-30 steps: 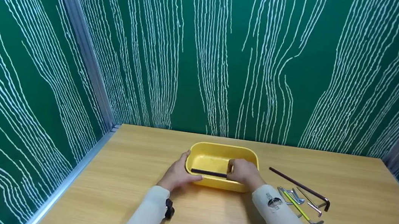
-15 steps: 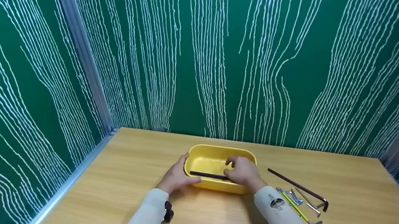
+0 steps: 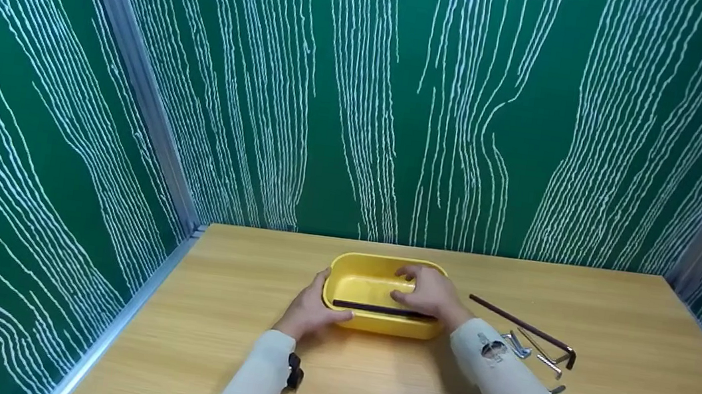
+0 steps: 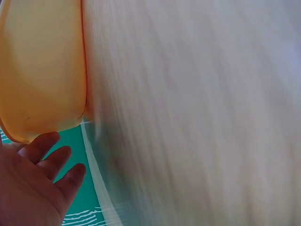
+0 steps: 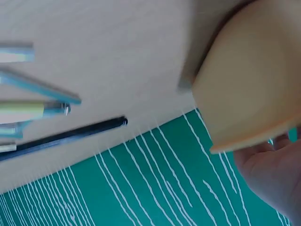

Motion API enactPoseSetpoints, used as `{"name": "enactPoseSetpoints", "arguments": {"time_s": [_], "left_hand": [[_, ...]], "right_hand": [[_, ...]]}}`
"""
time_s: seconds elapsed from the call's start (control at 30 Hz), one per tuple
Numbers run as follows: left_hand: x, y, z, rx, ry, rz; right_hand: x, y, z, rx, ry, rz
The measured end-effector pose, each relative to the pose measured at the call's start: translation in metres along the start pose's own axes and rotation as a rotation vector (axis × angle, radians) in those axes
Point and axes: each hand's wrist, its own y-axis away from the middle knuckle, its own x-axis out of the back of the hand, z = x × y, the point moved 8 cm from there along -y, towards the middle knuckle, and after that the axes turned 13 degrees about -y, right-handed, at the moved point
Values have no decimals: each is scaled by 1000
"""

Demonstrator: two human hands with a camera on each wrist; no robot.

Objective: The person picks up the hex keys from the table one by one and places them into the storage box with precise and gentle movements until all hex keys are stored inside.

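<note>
A yellow tub (image 3: 362, 323) stands on the wooden table. Along its front inner wall lies a straight dark rod (image 3: 371, 308), its right end hidden by the right hand. My left hand (image 3: 310, 309) cups the tub's left front corner, thumb along the front and fingers at the side; the left wrist view shows these fingers (image 4: 51, 157) spread and loosely extended. Over the tub's right part is my right hand (image 3: 433, 292), its thumb and fingers apart with nothing between them. In the right wrist view that hand (image 5: 277, 174) shows beyond the tub's rim (image 5: 254, 139).
Right of the tub lies a long dark hex key (image 3: 523, 323). Near it are a thin L-shaped key (image 3: 534, 343), small silver pieces (image 3: 517, 346) and a threaded screw (image 3: 549, 366). A yellow-sleeved key (image 5: 21, 108) shows in the right wrist view. A green wall (image 3: 364, 91) stands behind the table.
My right hand has let go of the dark rod; its fingers have spread and moved slightly up and right. The right forearm now covers the yellow-sleeved key. The left hand stays at the tub.
</note>
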Motion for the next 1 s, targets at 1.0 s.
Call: {"name": "enactPoseSetpoints", "arguments": {"time_s": [1.0], "left_hand": [[-2, 2, 1, -3, 46, -11]], "right_hand": [[79, 20, 52, -20, 52, 75]]}}
